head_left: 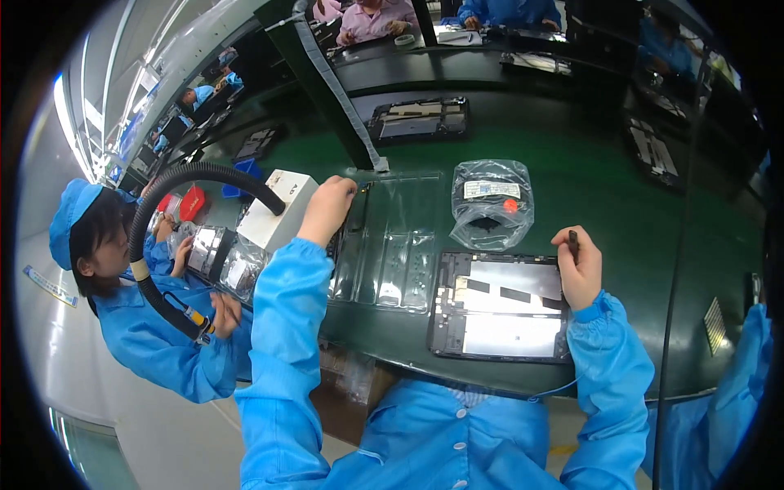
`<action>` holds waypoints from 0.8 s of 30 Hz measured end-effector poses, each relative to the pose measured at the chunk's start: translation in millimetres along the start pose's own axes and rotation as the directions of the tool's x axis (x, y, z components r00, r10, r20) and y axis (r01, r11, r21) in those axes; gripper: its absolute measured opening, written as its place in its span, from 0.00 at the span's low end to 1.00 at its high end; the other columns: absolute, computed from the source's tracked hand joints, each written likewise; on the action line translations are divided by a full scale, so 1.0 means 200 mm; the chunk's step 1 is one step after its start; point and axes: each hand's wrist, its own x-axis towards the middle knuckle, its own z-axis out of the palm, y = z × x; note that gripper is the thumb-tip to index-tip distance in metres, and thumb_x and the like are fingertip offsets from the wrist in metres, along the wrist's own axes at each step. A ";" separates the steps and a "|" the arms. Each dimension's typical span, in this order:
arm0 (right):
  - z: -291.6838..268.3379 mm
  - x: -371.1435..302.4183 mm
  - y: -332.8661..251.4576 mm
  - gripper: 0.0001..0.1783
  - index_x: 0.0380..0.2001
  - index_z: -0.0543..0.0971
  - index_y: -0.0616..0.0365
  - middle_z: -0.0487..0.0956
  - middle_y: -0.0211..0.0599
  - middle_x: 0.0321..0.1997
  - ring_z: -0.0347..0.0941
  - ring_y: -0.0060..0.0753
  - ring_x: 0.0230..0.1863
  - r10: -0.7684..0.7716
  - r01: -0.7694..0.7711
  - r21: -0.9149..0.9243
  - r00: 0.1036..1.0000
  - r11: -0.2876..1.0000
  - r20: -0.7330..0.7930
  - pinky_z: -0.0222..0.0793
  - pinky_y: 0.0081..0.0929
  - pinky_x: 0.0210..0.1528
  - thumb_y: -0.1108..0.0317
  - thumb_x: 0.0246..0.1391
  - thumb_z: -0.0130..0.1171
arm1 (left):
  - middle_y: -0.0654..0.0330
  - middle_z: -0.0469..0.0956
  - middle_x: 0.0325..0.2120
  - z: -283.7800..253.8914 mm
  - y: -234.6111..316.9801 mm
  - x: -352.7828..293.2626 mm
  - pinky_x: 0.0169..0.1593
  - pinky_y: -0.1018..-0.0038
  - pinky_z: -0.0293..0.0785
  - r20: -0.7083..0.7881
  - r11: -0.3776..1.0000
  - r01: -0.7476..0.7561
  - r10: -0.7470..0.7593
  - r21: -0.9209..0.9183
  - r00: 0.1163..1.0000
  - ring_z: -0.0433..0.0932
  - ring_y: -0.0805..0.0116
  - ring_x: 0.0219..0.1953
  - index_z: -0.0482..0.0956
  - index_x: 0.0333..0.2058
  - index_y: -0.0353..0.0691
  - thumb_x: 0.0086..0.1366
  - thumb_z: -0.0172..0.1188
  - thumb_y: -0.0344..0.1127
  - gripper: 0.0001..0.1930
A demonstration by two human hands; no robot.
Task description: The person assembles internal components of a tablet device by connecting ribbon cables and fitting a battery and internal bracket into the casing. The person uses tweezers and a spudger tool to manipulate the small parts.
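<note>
My left hand (pixel 327 211) reaches over the left side of a clear plastic tray (pixel 380 306) with long compartments. Its fingertips are pinched together beside dark strips at the tray's edge; what they hold is too small to make out. In front of me lies an opened tablet (pixel 513 333), its silvery inner face up inside a black frame. My right hand (pixel 581 273) is closed around a short black stick-shaped tool (pixel 573 242) at the tablet's upper right corner. Part of the tool is hidden in the fingers.
A clear plastic bag (pixel 492 204) with a roll-like item lies beyond the tablet. Left of the tray stands a white box (pixel 276 208) near a black flexible hose (pixel 196 170). A co-worker (pixel 155 310) sits close on the left. Another opened tablet (pixel 419 119) lies farther back.
</note>
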 end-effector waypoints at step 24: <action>-0.06 -0.03 -0.04 0.09 0.30 0.74 0.61 0.72 0.34 0.23 0.69 0.22 0.26 0.123 -0.117 -0.087 0.990 0.989 0.064 0.64 0.18 0.30 0.81 0.45 0.46 | 0.51 0.76 0.26 -0.04 0.12 0.16 0.35 0.60 0.71 -0.187 0.970 0.093 -0.051 0.225 0.981 0.75 0.51 0.31 0.74 0.28 0.39 0.53 0.57 0.32 0.05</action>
